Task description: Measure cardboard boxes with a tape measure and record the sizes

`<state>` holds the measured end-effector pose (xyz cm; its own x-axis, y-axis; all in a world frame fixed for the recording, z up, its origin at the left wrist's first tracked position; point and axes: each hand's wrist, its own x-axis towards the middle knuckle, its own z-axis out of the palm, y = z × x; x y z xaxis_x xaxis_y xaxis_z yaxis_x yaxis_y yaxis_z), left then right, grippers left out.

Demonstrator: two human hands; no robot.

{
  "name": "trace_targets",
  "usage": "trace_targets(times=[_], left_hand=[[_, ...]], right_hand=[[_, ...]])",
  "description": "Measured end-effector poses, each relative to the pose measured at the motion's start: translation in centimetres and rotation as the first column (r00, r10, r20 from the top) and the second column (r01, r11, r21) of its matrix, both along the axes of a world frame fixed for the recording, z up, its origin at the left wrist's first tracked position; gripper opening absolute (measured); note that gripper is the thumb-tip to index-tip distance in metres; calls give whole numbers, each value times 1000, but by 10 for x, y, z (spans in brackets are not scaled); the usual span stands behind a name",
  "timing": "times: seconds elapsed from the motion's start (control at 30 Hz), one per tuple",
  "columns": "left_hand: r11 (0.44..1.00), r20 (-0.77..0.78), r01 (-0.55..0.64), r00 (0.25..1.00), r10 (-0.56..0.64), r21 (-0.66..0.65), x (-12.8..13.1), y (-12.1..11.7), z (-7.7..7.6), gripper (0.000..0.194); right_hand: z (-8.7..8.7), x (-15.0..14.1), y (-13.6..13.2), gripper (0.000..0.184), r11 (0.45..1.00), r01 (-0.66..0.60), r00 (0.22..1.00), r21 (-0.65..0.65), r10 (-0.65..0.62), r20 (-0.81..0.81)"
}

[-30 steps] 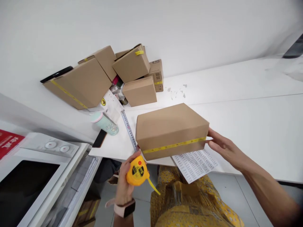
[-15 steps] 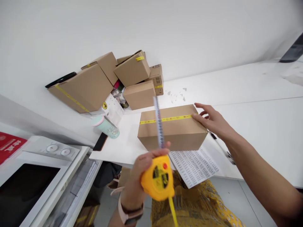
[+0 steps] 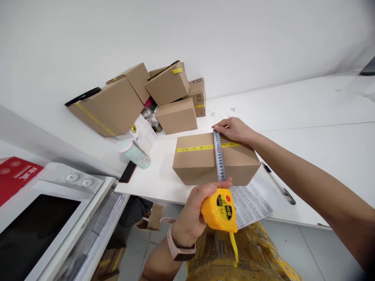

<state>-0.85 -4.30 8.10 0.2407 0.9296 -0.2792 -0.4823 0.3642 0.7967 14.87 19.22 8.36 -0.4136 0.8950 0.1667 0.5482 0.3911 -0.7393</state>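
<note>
My left hand (image 3: 195, 210) is closed around a yellow tape measure (image 3: 218, 210), held in front of the near side of a cardboard box (image 3: 193, 160). Its white blade (image 3: 219, 158) is drawn out across the box top, crossing the strip of yellow packing tape (image 3: 193, 148). At the box's far top edge, my right hand (image 3: 234, 128) pinches the blade's end between thumb and fingers. A yellow strap hangs from the tape measure's case. Under the box's near right corner lies a printed sheet (image 3: 254, 207), partly covered.
More cardboard boxes (image 3: 109, 105) are piled at the back left against the wall. A mint-green tumbler (image 3: 136, 155) lies tilted near a dark phone-like slab (image 3: 127, 172). A black marker (image 3: 289, 196) rests right of the box. A microwave (image 3: 38, 230) stands at lower left.
My right hand has moved from the box's right end to the blade's tip and taken hold of it. My left hand and the tape measure have shifted right, bringing the blade across the box.
</note>
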Motion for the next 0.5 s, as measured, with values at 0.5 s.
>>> trace_targets(times=[0.5], left_hand=[[993,-43,-115,993,114,-25,26,-18,-9,41]], right_hand=[[-9,-7,5,19,993,-21,996,-120,11,-89]])
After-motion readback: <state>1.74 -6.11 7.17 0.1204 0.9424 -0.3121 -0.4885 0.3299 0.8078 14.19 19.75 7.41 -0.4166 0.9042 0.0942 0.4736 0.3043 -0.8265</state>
